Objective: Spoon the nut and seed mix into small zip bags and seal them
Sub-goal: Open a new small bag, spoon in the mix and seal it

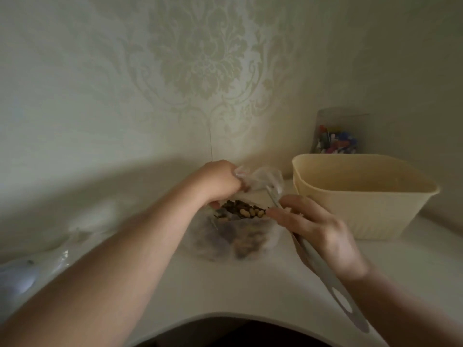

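Note:
A large clear bag of nut and seed mix (pixel 240 236) lies on the white table (pixel 225 291) in the middle, with mix showing at its open mouth (pixel 243 212). My left hand (pixel 220 181) pinches a small clear zip bag (pixel 268 177) just above that mouth. My right hand (pixel 318 231) grips a long pale spoon (pixel 333 284) by its handle. The thin shaft points up and left toward the small bag. The image is blurred, and the spoon's bowl cannot be made out.
A cream plastic tub (pixel 363 199) stands to the right of the bags. Behind it a clear packet of small coloured items (pixel 334 142) leans on the patterned wall. More clear plastic bags (pixel 32 269) lie at the table's left. The table's curved front edge is near me.

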Action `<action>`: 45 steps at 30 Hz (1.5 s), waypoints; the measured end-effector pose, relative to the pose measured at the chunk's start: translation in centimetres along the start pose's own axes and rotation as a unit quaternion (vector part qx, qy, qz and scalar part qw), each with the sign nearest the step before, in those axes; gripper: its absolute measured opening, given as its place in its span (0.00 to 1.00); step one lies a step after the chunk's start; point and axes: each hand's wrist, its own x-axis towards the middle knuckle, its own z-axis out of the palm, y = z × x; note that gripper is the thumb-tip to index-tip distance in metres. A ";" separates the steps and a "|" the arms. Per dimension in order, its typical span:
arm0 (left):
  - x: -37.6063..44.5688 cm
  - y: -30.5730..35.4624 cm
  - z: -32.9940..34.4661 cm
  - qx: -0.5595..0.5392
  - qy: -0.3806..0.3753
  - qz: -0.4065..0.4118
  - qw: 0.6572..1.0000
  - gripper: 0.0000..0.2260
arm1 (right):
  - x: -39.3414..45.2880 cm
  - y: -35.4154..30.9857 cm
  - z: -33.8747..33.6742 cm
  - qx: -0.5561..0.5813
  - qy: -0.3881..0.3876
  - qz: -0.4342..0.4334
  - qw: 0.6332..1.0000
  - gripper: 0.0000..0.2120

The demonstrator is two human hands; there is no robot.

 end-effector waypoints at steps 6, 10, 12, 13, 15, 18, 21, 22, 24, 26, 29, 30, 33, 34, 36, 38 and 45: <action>-0.2 -0.6 0.1 -0.153 0.045 -0.047 0.986 0.04 | 0.8 -2.2 1.1 0.105 -0.019 0.086 0.991 0.12; -1.7 1.1 -1.1 -0.225 0.108 -0.026 0.968 0.11 | 1.5 -1.9 2.0 0.094 -0.040 0.165 0.981 0.14; -2.7 1.9 -2.2 -0.255 0.143 -0.012 0.956 0.15 | 1.9 -1.8 1.7 0.069 -0.070 0.148 0.984 0.17; -3.2 2.4 -2.8 -0.274 0.153 -0.005 0.949 0.15 | 1.9 -1.8 1.4 0.045 -0.093 0.139 0.985 0.18; -4.2 3.1 -3.9 -0.310 0.173 0.007 0.935 0.12 | 1.8 -1.8 1.1 -0.025 -0.137 0.128 0.982 0.26; -5.2 3.4 -4.8 -0.344 0.210 0.014 0.915 0.08 | 1.8 -1.8 0.7 -0.102 -0.176 0.123 0.971 0.38; -5.9 3.2 -4.7 -0.343 0.202 0.000 0.917 0.08 | 1.8 -2.4 0.7 -0.089 -0.199 0.094 0.971 0.31; -6.1 3.0 -4.6 -0.337 0.199 -0.004 0.920 0.10 | 1.9 -2.7 0.5 -0.073 -0.192 0.092 0.974 0.27; -6.4 2.6 -4.5 -0.313 0.204 -0.001 0.928 0.11 | 2.3 -3.2 0.3 -0.057 -0.160 0.105 0.980 0.24; -6.7 2.6 -4.5 -0.297 0.211 0.007 0.931 0.10 | 2.8 -3.2 0.3 -0.071 -0.145 0.118 0.980 0.30; -6.9 3.1 -4.6 -0.301 0.189 0.016 0.935 0.11 | 3.6 -3.3 1.1 -0.054 -0.174 0.121 0.976 0.38; -7.0 3.2 -4.5 -0.299 0.173 0.018 0.938 0.11 | 3.8 -3.4 1.4 -0.044 -0.189 0.124 0.973 0.37; -7.1 3.3 -4.4 -0.297 0.151 0.014 0.943 0.10 | 3.8 -2.8 2.1 -0.035 -0.226 0.116 0.966 0.37; -7.0 3.1 -4.4 -0.308 0.158 0.010 0.938 0.10 | 3.5 -2.5 2.0 -0.038 -0.231 0.116 0.965 0.36; -6.8 2.2 -4.3 -0.324 0.186 0.003 0.927 0.11 | 3.0 -1.8 1.4 -0.030 -0.212 0.135 0.967 0.25; -6.2 1.1 -4.2 -0.316 0.209 0.011 0.925 0.11 | 2.8 -1.4 0.4 -0.012 -0.186 0.158 0.970 0.16; -6.3 -1.1 -0.5 0.006 0.288 0.227 0.930 0.14 | 4.3 -2.0 -0.3 0.041 -0.153 0.268 0.950 0.15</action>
